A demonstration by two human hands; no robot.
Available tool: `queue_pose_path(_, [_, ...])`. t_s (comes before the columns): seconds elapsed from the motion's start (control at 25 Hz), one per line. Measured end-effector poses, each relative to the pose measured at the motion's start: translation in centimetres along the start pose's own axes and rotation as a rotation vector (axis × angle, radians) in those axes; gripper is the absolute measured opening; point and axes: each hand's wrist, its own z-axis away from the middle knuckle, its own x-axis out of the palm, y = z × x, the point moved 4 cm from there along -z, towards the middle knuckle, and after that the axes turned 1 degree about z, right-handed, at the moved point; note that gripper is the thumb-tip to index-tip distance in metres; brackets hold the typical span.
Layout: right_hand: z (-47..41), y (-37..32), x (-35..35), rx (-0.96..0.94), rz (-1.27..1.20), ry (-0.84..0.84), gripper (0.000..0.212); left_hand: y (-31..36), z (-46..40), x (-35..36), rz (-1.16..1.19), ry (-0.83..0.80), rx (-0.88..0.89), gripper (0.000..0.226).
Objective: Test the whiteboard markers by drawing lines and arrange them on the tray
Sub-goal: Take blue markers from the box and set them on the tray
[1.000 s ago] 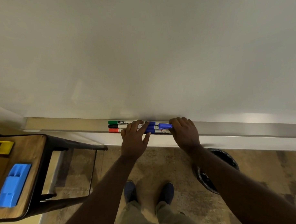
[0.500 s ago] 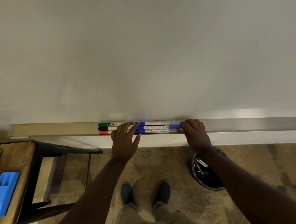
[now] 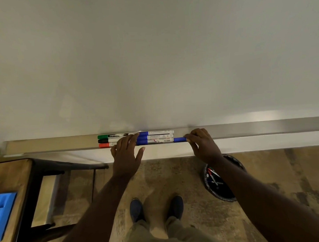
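Note:
The blank whiteboard (image 3: 153,66) fills the upper view, with its metal tray (image 3: 47,145) running along the bottom edge. On the tray lie a green marker (image 3: 106,136), a black marker (image 3: 103,141) and a red marker (image 3: 104,145), caps to the left. To their right lie several blue markers in rows. My left hand (image 3: 125,158) rests with spread fingers on the middle of the rows. My right hand (image 3: 204,146) pinches the cap end of the front blue marker (image 3: 179,139), which lies flat on the tray.
A black bin (image 3: 235,197) with several loose markers inside stands on the floor under my right forearm. A wooden table with a dark frame (image 3: 16,180) is at the left, with a blue plastic holder (image 3: 2,207) on it. My shoes (image 3: 136,209) are below.
My right hand has slid right along the tray, so more of the front blue marker shows. My left hand stays on the markers. The view has shifted slightly.

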Motion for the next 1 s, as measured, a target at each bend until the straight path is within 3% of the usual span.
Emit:
queue_pose_path(0.32, [0.6, -0.3, -0.4, 0.016, -0.013, 0.088, 0.029, 0.2, 0.0, 0.0, 0.002, -0.072, 0.048, 0.060])
queue_pose_path(0.64, [-1.4, -4.4, 1.7, -0.005, 0.135, -0.140, 0.068, 0.5, 0.6, 1.8, -0.152, -0.179, 0.114, 0.069])
queue_pose_path(1.0, [-1.6, -5.1, 2.1, -0.006, 0.154, -0.169, 0.074, 0.2, 0.5, 2.3, -0.177, -0.220, 0.092, 0.072])
